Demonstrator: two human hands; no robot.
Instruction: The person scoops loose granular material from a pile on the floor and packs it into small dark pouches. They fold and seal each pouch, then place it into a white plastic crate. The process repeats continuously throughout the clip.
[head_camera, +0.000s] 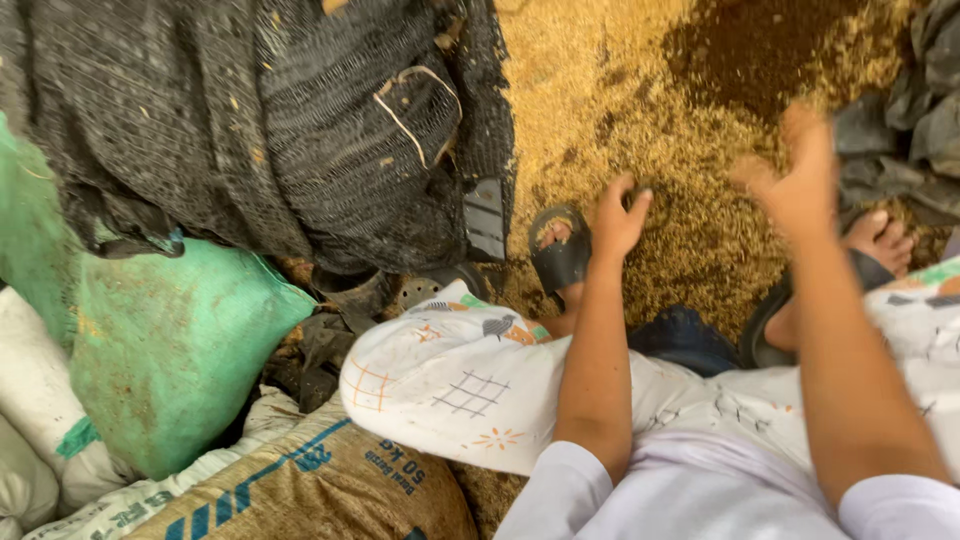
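White sleeves are sitting closest to the lens, with both forearms stretching away over a patterned cloth (470, 385) that is covering the knees. Beyond them, a wide spread of loose golden husk (650, 130) is lying across the ground, grainy and dry, with a darker, damp-looking patch (755, 50) showing near the top. Black netting (250, 120), coarse and dusted with husk, is heaping up on the left side and closing off that edge of the pile. Below it, a green woven sack (170, 340) is bulging beside white sacks (35, 400), and a brown sack (310, 490) with blue stripes and dark print is lying lowest, at the bottom edge. Crumpled grey sheeting (910, 120) is hemming in the right side.

Left hand (620, 220) is reaching down with fingers loosely curled, its tips touching the husk just beside a black sandal (560, 250). Right hand (800, 180) is hanging above the husk, open with fingers spread, blurred, gripping nothing. Both hands are well apart. Another sandalled foot (880, 240) is resting near the right hand.
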